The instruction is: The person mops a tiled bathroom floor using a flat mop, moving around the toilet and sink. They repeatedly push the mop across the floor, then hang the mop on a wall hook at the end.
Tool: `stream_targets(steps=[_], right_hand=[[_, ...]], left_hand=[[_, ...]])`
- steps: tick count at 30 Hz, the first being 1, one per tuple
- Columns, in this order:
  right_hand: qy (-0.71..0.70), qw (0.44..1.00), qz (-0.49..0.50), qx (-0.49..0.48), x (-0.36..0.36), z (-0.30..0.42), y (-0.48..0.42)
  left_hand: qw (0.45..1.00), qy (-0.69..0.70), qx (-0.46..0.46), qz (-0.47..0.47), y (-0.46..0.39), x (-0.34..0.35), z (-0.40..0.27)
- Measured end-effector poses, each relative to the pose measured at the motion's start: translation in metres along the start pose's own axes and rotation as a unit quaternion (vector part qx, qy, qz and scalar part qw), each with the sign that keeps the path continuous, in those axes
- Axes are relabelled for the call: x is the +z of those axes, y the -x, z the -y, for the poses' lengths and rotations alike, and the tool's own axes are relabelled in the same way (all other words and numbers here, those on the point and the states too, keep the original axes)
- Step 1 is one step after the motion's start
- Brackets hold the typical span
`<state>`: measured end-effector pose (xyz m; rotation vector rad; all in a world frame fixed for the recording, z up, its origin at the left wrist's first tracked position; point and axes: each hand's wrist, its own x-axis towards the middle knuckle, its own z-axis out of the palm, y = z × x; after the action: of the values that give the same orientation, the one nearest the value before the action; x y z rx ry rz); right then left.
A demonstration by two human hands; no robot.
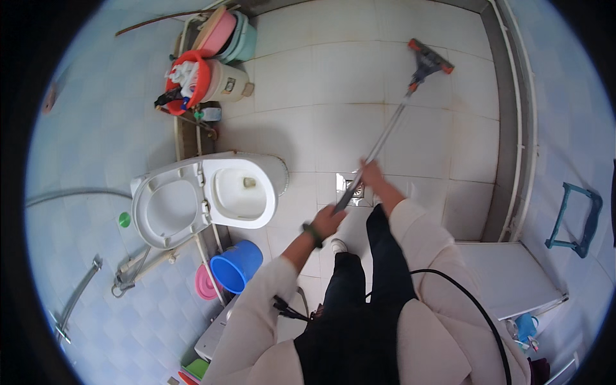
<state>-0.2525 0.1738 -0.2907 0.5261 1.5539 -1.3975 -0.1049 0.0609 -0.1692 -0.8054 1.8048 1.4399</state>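
Note:
A long-handled floor mop (390,126) with a grey and orange head (429,60) slants away over the pale floor tiles. My left hand (329,222), with a dark green band at the wrist, grips the thick upper end of its pole. Further down the pole, my right hand (371,173) is closed around the metal part. The mop head lies at the upper right, and its contact with the floor is slightly blurred. Beneath the pole, between my hands, is a square metal floor drain (357,189), partly covered by it.
A toilet (240,191) with raised lid stands left. Behind it are a red basin of bottles (207,77), a cream bucket (231,84) and stacked basins (243,43). A blue bucket (245,260) sits nearer. Pipes (519,144) run along the right wall, beside a white ledge (505,274).

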Motion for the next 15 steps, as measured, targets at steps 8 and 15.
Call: stream_targets(steps=[8, 15], right_hand=[[0.065, 0.977, 0.1, 0.178, 0.069, -0.157, 0.095], [-0.165, 0.859, 0.093, 0.475, 0.094, -0.241, 0.145]], left_hand=[[0.951, 0.097, -0.294, 0.011, 0.327, 0.023, 0.137], [0.937, -0.044, -0.329, -0.105, 0.441, 0.097, 0.113]])
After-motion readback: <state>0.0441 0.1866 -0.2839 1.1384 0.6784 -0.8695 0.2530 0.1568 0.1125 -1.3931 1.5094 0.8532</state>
